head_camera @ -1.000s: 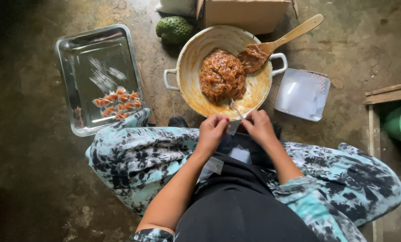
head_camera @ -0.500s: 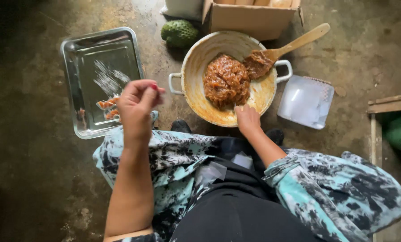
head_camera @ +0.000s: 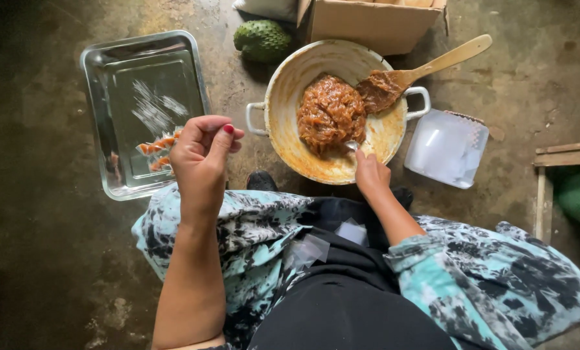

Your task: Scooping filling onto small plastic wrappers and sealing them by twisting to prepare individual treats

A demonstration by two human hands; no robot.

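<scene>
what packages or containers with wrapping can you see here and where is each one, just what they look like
Cardboard box: brown, open-topped, past the pan at the top.
Clear plastic container: squarish, frosted, on the floor right of the pan.
Small wrapped pieces: clear wrappers, orange filling, in the steel tray beside the left hand.

This looks like a rough home cooking spot set up on the ground, not a fitted kitchen. A two-handled pan (head_camera: 283, 110) of brown paste, a metal tray (head_camera: 102, 97), a cardboard box (head_camera: 368, 23) and a green fruit (head_camera: 261, 40) all sit straight on the stained concrete floor (head_camera: 37, 246).
</scene>
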